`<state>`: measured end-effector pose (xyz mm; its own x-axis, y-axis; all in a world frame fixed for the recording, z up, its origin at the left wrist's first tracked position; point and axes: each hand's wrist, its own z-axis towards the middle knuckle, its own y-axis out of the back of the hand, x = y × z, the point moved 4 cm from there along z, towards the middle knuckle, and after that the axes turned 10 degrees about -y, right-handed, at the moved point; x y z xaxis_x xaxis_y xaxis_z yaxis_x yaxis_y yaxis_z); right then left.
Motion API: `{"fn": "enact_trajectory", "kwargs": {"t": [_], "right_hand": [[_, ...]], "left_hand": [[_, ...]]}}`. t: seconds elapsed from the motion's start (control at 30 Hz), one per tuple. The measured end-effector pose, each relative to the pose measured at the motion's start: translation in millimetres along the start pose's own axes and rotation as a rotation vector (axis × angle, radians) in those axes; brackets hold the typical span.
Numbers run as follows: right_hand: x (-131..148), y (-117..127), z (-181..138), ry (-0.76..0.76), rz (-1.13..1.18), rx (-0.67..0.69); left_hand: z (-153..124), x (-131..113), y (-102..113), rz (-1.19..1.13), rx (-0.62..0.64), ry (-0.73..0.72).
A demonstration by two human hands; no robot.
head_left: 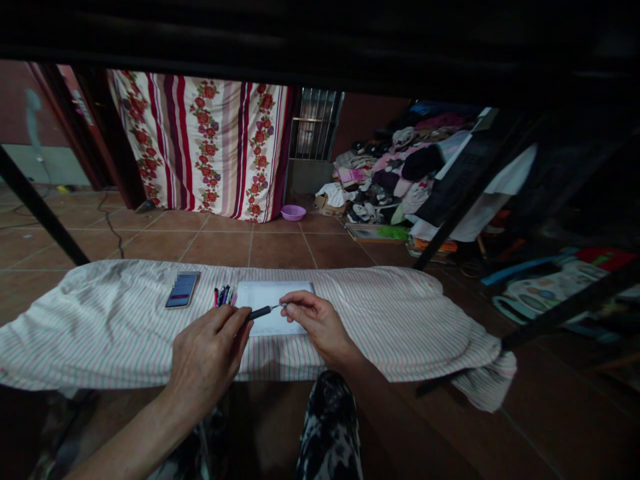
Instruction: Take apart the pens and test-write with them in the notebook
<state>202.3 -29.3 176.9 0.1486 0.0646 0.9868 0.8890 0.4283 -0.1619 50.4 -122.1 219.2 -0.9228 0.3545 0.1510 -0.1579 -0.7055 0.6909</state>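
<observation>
Above the notebook, my left hand (210,341) is closed around the rear of a dark pen (259,313). A thin, light-coloured part extends from the pen's right end toward my right hand (320,325). There, thumb and forefinger pinch a small piece at the pen's tip; its exact shape is too small to tell. The open spiral notebook (257,291) lies under both hands, its pages pale with faint print. Several coloured pens (225,295) lie beside its left edge. Farther left is a phone (183,291) with its screen lit.
A striped cloth (385,320) covers the low surface before me. Dark metal bars frame it on both sides and overhead. Beyond are a tiled floor (225,241), a floral curtain (205,147), a purple basin (293,213) and a heap of clothes (395,173).
</observation>
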Motion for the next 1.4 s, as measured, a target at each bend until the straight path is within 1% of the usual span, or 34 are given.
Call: {"fn": "enact_trajectory", "kwargs": {"t": [0.3,0.6,0.97,1.23,1.4], "right_hand": [[0.8,-0.3,1.0,0.002,-0.016,0.006],[3.4,-0.8,-0.5,0.008,-0.016,0.002],[3.8,-0.3,0.0,0.004,-0.033,0.001],[5.3,-0.5,1.1,0.002,-0.069,0.009],[6.7,-1.3,1.0,0.014,-0.101,0.028]], "left_hand": [[-1.3,-1.1,1.2,0.016,0.005,-0.013],[2.0,-2.4,1.6,0.058,-0.027,-0.036],[2.7,-4.0,2.4,0.108,-0.036,-0.081],[4.6,-6.3,4.5,0.184,-0.022,-0.131],[3.7,-5.4,3.3,0.181,0.003,-0.143]]}}
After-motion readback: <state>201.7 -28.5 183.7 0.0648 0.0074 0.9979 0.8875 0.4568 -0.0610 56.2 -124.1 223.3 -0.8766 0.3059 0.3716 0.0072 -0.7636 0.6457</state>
